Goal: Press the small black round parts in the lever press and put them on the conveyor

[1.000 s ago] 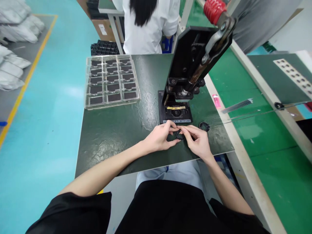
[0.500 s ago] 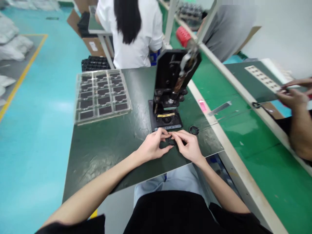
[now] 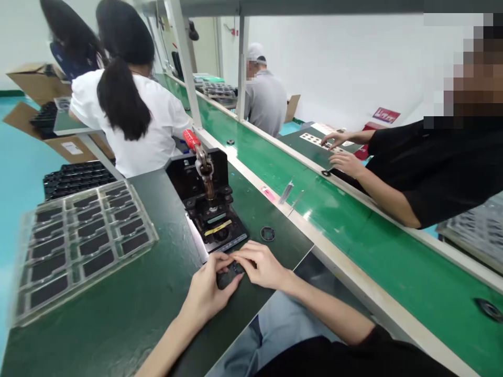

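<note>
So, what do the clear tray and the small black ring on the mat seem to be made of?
The tray looks like clear, glossy moulded plastic: its walls are see-through and catch the light. The black ring looks like matte plastic or rubber, but it is too small here to tell which.

Black part [image 3: 236, 268], dark green mat [image 3: 110, 324], red press handle [image 3: 191, 139]; green conveyor belt [image 3: 365, 256]

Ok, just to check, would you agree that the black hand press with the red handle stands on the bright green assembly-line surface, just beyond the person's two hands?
Not quite: the head view shows the black hand press with the red handle standing on the dark green mat, not on the bright green assembly-line surface. It does stand just beyond the person's left hand and right hand.
</note>
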The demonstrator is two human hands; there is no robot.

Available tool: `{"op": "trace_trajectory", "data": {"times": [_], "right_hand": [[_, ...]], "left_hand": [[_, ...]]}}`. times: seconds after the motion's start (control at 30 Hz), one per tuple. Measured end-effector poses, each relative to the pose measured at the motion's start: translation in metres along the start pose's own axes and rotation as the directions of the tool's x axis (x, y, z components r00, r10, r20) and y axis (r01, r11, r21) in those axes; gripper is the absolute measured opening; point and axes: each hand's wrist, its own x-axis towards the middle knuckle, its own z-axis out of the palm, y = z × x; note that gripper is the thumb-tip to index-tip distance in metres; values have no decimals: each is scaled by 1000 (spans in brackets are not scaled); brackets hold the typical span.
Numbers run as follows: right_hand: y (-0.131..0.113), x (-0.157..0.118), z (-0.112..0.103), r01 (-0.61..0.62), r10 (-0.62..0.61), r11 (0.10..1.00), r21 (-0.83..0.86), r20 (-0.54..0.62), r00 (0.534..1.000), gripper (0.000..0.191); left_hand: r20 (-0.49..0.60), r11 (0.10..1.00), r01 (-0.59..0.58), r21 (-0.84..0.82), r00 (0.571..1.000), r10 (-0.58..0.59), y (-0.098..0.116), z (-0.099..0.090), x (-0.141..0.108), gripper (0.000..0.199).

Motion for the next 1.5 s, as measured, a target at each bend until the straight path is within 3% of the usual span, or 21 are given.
{"op": "trace_trajectory", "data": {"times": [0.23, 0.33, 0.43, 0.5, 0.53, 0.67, 0.77, 0.83, 0.93, 1.03, 1.13, 1.27, 1.37, 1.5], "right_hand": [[-3, 3, -2, -1, 1, 1000, -17, 31, 1000, 32], [-5, 3, -9, -138, 137, 983, 121, 21, 990, 34], [-5, 0, -21, -316, 375, 905, 284, -183, 909, 37], [-4, -5, -30, -328, 413, 902, 280, -340, 845, 38], [-4, -8, -35, -310, 390, 915, 259, -363, 846, 37], [-7, -26, -49, -295, 333, 931, 214, -173, 927, 27], [-7, -30, -55, -304, 308, 948, 96, -30, 951, 31], [-6, -25, -57, -226, 227, 974, -24, 67, 971, 27], [0, -15, -57, -57, 92, 985, -163, 215, 972, 42], [8, -9, -54, 38, 24, 981, -190, 317, 948, 56], [12, -9, -51, 61, -8, 985, -160, 313, 950, 43], [7, -3, -54, -1, 24, 997, -80, 295, 955, 37], [5, 19, -57, -43, 46, 999, -20, 219, 975, 39], [18, 58, -51, 31, -29, 999, -10, 198, 980, 38]], "left_hand": [[8, 1000, 20, -1, 1000, -20, 5, 1, 2, 35], [15, 999, 34, 1, 999, -34, 11, 1, 2, 36], [37, 998, 50, -27, 998, -49, 14, 5, 1, 41], [32, 998, 47, -38, 998, -46, 14, 7, 1, 43], [27, 998, 47, -40, 999, -46, 14, 9, 1, 43], [19, 999, 28, -41, 999, -27, 12, 11, 1, 44], [21, 998, -13, -61, 1000, 15, 13, 8, 1, 47], [-2, 994, -33, -103, 999, 33, 16, 6, 2, 50], [-131, 986, -27, -165, 991, 5, 21, 1, 5, 40], [-279, 977, 21, -212, 957, -81, 25, -3, 9, 23], [-358, 955, 105, -279, 911, -205, 24, -7, 13, 13], [-348, 905, 182, -384, 879, -325, 17, -9, 15, 15], [-331, 887, 210, -412, 872, -360, 13, -10, 16, 18], [-312, 881, 223, -418, 875, -369, 13, -10, 16, 21]]}}
